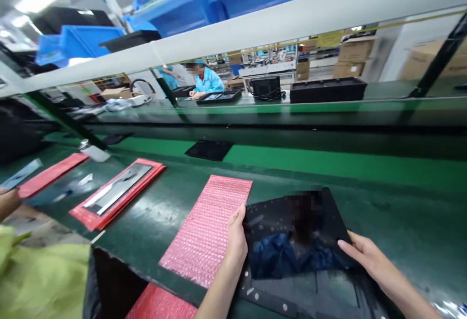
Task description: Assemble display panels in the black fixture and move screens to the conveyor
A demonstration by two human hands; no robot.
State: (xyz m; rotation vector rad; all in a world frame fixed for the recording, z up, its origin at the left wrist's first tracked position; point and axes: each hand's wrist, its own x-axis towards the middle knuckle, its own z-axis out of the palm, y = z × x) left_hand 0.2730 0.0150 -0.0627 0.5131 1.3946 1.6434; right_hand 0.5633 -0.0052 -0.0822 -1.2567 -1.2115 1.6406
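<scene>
A glossy black flat panel is tilted up in front of me, and its surface reflects a blue-clad person. My left hand is closed on its left edge, with the thumb along the side. At the right edge my right hand grips the panel, thumb on the front and fingers partly hidden behind. Below it shows a dark piece with pale round spots; whether it is separate I cannot tell. Just left of my left hand, a pink bubble-wrap sheet or bag lies flat on the green bench.
Further left are a red sleeve carrying a grey panel, another red sleeve and a co-worker's hand. A black sheet lies on the green belt. Overhead runs a white shelf beam with blue bins.
</scene>
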